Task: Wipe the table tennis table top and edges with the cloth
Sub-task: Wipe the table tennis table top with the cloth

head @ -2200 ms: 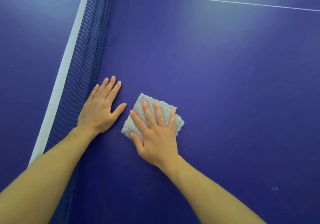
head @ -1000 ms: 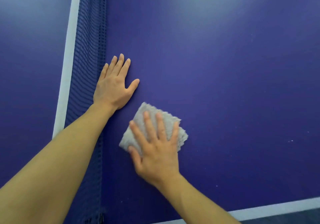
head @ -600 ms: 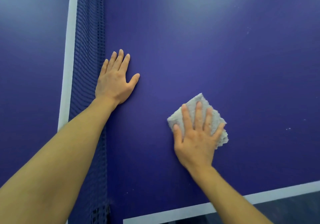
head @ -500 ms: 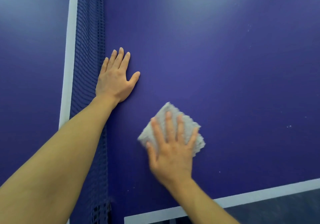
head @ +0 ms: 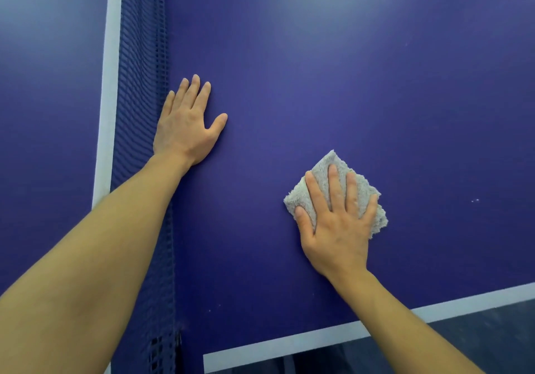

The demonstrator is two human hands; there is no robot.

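Right of net [head: 139, 84]: right hand [head: 337, 229] spread, pressing cloth [head: 322, 165] on desk [head: 318, 69]; left hand [head: 185, 124] flat beside net. Top-wipe step; next likely edge stripe [head: 289, 343].

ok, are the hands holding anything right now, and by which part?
Nothing is gripped. The right hand presses flat on the folded grey terry cloth; the left hand lies flat on the blue table top.

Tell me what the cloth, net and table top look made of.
The cloth: fluffy grey terry or microfibre, looped nap. The net: blue open mesh, likely synthetic cord. The table top: hard painted board probably, matte blue with soft glare.
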